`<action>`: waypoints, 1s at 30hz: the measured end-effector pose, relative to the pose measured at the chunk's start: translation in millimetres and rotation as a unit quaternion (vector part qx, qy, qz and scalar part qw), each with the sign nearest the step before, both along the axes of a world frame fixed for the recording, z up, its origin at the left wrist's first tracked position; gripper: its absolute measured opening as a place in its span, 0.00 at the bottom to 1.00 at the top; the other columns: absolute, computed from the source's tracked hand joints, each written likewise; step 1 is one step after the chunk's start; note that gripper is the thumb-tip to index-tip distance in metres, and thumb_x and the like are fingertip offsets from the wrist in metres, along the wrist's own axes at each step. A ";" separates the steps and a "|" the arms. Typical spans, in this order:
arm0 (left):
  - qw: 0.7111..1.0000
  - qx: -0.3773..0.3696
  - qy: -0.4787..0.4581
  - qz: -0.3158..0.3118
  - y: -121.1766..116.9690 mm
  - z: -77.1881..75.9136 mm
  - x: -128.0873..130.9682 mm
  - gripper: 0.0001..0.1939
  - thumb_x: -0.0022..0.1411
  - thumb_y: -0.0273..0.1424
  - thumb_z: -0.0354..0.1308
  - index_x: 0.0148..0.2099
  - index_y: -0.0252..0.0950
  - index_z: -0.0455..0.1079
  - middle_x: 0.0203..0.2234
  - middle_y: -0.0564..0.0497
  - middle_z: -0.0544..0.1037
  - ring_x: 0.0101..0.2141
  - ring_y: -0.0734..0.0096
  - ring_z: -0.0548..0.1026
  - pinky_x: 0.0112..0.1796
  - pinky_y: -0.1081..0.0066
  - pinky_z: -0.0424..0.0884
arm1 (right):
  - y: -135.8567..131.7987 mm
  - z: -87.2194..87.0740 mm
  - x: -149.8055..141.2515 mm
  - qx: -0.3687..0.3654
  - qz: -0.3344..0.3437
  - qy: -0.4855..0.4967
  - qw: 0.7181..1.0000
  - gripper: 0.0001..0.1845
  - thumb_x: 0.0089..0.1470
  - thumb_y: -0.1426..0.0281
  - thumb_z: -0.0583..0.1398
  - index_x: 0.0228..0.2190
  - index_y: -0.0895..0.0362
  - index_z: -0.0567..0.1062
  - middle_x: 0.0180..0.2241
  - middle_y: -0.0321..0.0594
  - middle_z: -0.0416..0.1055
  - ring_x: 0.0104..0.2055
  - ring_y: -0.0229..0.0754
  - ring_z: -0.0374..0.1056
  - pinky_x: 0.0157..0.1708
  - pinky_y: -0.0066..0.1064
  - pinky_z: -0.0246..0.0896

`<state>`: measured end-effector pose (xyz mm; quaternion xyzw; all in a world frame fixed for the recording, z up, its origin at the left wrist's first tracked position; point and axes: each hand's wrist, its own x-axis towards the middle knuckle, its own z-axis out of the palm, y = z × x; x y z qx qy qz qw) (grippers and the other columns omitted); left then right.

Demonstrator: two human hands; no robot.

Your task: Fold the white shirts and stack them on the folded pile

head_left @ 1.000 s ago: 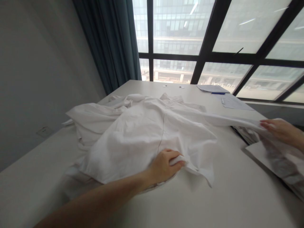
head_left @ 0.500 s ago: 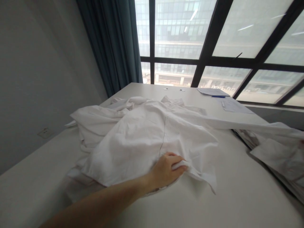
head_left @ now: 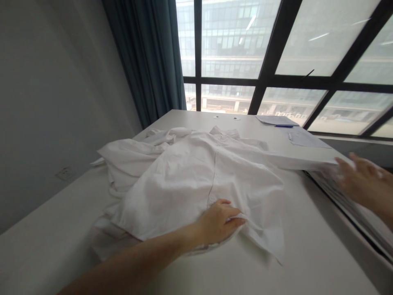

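Coming back into view at the right edge since the earlier frame, the right hand [head_left: 362, 180] is reaching in beside the shirt's outstretched sleeve, and the left hand has shifted slightly rightward along the hem.

On the far left, a wall socket [head_left: 65, 173] is sitting on the pale wall, and a dark teal curtain [head_left: 144, 53] is hanging beside the window. A white button-up shirt [head_left: 184, 184] is lying spread and rumpled across the white bench [head_left: 319, 254], with its left part bunched up in folds. Its placket is running down the middle, and its collar [head_left: 224, 133] is pointing toward the window. The left hand [head_left: 219, 221] is resting on the shirt's near hem, closed narrowly around a small fold of the cloth.

Farther along the bench, two sheets of paper [head_left: 276, 120] are lying near the window, with a blue pen [head_left: 284, 126] resting between them. The sleeve [head_left: 307, 162] is stretching rightward toward the bench edge and ending at the right hand, whose blurred fingers [head_left: 344, 164] are spreading at its end. I cannot tell whether they are holding it. A ribbed white strip [head_left: 346, 200] is running alongside the bench edge, too blurred to identify.
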<state>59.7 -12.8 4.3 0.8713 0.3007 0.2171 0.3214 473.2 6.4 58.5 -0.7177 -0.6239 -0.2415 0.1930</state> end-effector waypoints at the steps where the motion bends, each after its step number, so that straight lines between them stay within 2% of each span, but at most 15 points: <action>1: 1.000 -0.018 -0.007 0.005 0.2 2.3 -0.7 0.16 0.66 0.32 0.53 0.25 0.35 0.65 0.20 0.57 0.68 0.27 0.76 0.67 0.51 0.70 0.62 | 2.9 -5.0 -16.3 -0.029 0.042 0.000 0.999 0.27 0.60 0.57 0.51 0.53 0.59 0.71 0.62 0.62 0.57 0.59 0.67 0.59 0.55 0.61 0.48; 3: 0.997 -0.064 -0.023 0.032 1.4 7.8 -2.8 0.18 0.66 0.34 0.51 0.24 0.36 0.61 0.20 0.57 0.65 0.27 0.75 0.65 0.42 0.73 0.65 | -3.7 -10.5 -55.0 -0.089 0.188 0.072 0.975 0.27 0.60 0.54 0.52 0.54 0.55 0.71 0.62 0.56 0.59 0.61 0.61 0.59 0.57 0.55 0.52; 5: 0.988 -0.126 -0.052 0.071 4.6 12.9 -5.3 0.20 0.66 0.39 0.49 0.24 0.36 0.58 0.20 0.57 0.61 0.26 0.75 0.62 0.31 0.75 0.61 | -20.9 -12.5 -94.9 -0.185 0.340 0.187 0.903 0.25 0.62 0.53 0.50 0.55 0.49 0.69 0.61 0.47 0.62 0.61 0.53 0.59 0.58 0.48 0.55; 7: 0.972 -0.192 -0.088 0.103 10.1 16.0 -7.7 0.21 0.65 0.44 0.47 0.25 0.36 0.58 0.20 0.58 0.59 0.24 0.76 0.60 0.26 0.75 0.57 | -39.8 -14.5 -128.2 -0.229 0.427 0.277 0.830 0.31 0.61 0.47 0.46 0.57 0.48 0.67 0.60 0.46 0.64 0.61 0.53 0.60 0.58 0.46 0.56; 8: 0.964 -0.215 -0.106 0.116 13.4 16.7 -8.9 0.22 0.65 0.45 0.47 0.25 0.36 0.59 0.19 0.58 0.58 0.24 0.76 0.59 0.25 0.75 0.56 | -47.5 -16.4 -140.8 -0.239 0.449 0.300 0.807 0.33 0.59 0.45 0.48 0.59 0.48 0.65 0.60 0.46 0.64 0.61 0.53 0.59 0.58 0.45 0.56; 9: 0.958 -0.232 -0.120 0.120 16.8 16.9 -10.1 0.22 0.64 0.46 0.47 0.26 0.35 0.60 0.20 0.57 0.59 0.24 0.75 0.59 0.25 0.75 0.55 | -53.4 -19.1 -150.6 -0.236 0.455 0.312 0.800 0.33 0.58 0.46 0.52 0.59 0.49 0.65 0.59 0.46 0.65 0.61 0.53 0.60 0.58 0.44 0.57; 11: 0.955 -0.243 -0.129 0.112 22.7 17.8 -12.4 0.22 0.64 0.46 0.47 0.27 0.34 0.62 0.21 0.57 0.61 0.25 0.75 0.60 0.26 0.75 0.56 | -59.5 -26.5 -162.6 -0.209 0.448 0.318 0.809 0.26 0.58 0.53 0.58 0.54 0.49 0.71 0.54 0.45 0.70 0.57 0.52 0.65 0.56 0.40 0.60; 13: 0.963 -0.229 -0.105 0.093 25.9 21.9 -14.5 0.22 0.64 0.46 0.47 0.27 0.34 0.63 0.21 0.57 0.62 0.25 0.75 0.61 0.27 0.75 0.57 | -59.5 -35.4 -167.7 -0.172 0.413 0.332 0.830 0.15 0.59 0.59 0.57 0.44 0.51 0.77 0.45 0.42 0.76 0.48 0.48 0.71 0.49 0.35 0.66; 16: 0.982 -0.178 -0.029 0.057 23.1 37.2 -17.4 0.20 0.65 0.45 0.47 0.31 0.34 0.67 0.25 0.54 0.68 0.29 0.72 0.67 0.31 0.74 0.62 | -55.1 -46.2 -168.6 -0.140 0.317 0.392 0.852 0.16 0.60 0.58 0.55 0.33 0.54 0.78 0.28 0.38 0.75 0.31 0.42 0.71 0.30 0.29 0.66; 18: 0.988 -0.148 0.035 0.027 16.0 49.5 -19.1 0.19 0.65 0.44 0.49 0.42 0.33 0.70 0.35 0.50 0.74 0.37 0.67 0.71 0.40 0.70 0.65 | -51.9 -49.7 -166.8 -0.119 0.258 0.437 0.853 0.18 0.58 0.55 0.56 0.28 0.55 0.76 0.23 0.35 0.71 0.25 0.40 0.66 0.22 0.27 0.60; 19: 0.989 -0.133 0.070 0.012 11.0 54.2 -19.8 0.22 0.64 0.46 0.51 0.49 0.34 0.69 0.41 0.46 0.75 0.43 0.63 0.72 0.45 0.67 0.65 | -50.4 -50.4 -165.2 -0.106 0.239 0.458 0.850 0.19 0.57 0.53 0.57 0.27 0.56 0.74 0.23 0.35 0.70 0.24 0.39 0.64 0.21 0.27 0.58; 21: 0.986 -0.085 0.139 -0.025 -1.2 58.1 -20.9 0.33 0.59 0.49 0.56 0.59 0.34 0.62 0.51 0.41 0.71 0.52 0.55 0.69 0.53 0.59 0.62 | -47.2 -50.3 -161.1 -0.070 0.209 0.495 0.841 0.21 0.55 0.51 0.58 0.24 0.56 0.72 0.23 0.35 0.69 0.24 0.39 0.63 0.21 0.27 0.56; 24: 0.971 0.007 0.225 -0.077 -20.8 51.1 -22.1 0.44 0.58 0.50 0.57 0.68 0.32 0.49 0.61 0.35 0.62 0.61 0.46 0.59 0.60 0.47 0.50 | -42.6 -48.8 -153.2 -0.025 0.189 0.532 0.825 0.22 0.53 0.49 0.59 0.25 0.55 0.72 0.24 0.37 0.70 0.25 0.40 0.64 0.22 0.28 0.57; 27: 0.949 0.060 0.294 -0.094 -34.0 45.3 -22.9 0.41 0.62 0.39 0.53 0.70 0.30 0.39 0.67 0.33 0.50 0.66 0.46 0.48 0.61 0.42 0.45 | -39.2 -45.7 -146.0 -0.012 0.188 0.542 0.819 0.22 0.51 0.48 0.60 0.30 0.55 0.76 0.26 0.39 0.72 0.26 0.41 0.65 0.24 0.30 0.59; 30: 0.928 0.081 0.354 -0.081 -37.9 56.7 -23.4 0.38 0.61 0.28 0.50 0.70 0.29 0.40 0.65 0.32 0.54 0.65 0.46 0.52 0.60 0.43 0.49 | -37.3 -38.6 -139.0 0.006 0.176 0.521 0.835 0.22 0.50 0.48 0.60 0.31 0.55 0.78 0.28 0.40 0.74 0.27 0.43 0.66 0.26 0.31 0.61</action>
